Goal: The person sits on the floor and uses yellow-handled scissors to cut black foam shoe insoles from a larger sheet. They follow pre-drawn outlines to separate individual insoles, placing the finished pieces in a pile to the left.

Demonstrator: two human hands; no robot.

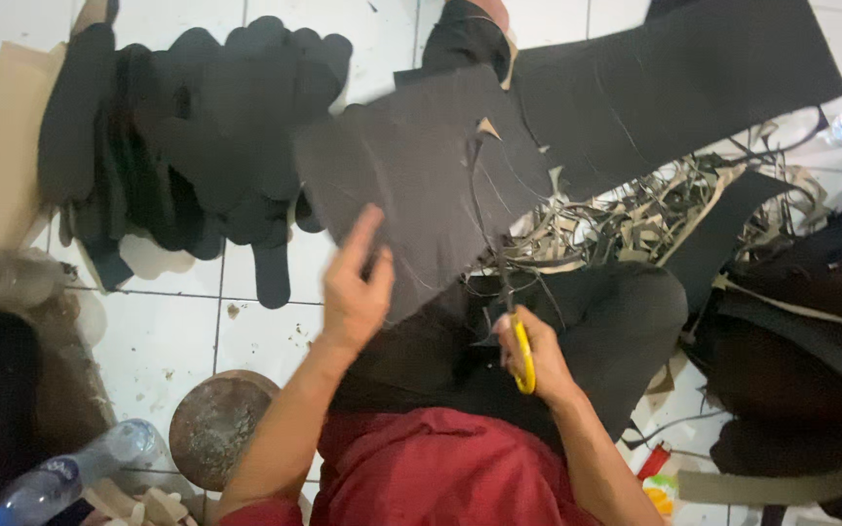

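My left hand (pixel 356 282) grips the near edge of a large dark grey sheet (pixel 411 180) and holds it up, tilted, over my lap. My right hand (pixel 528 356) is closed around yellow-handled scissors (pixel 523 365); the blades point away from me into a long cut in the sheet. The blade tips are hard to make out against the dark material. A tan underside shows where the cut edge curls.
A pile of black sole-shaped cutouts (pixel 187 136) lies on the white tiled floor (pixel 265 331) at left. Thin tan and black offcut strips (pixel 655 209) heap at right, by another dark sheet (pixel 674 78). A plastic bottle (pixel 70 472) and a round metal lid (pixel 216 424) sit near my left side.
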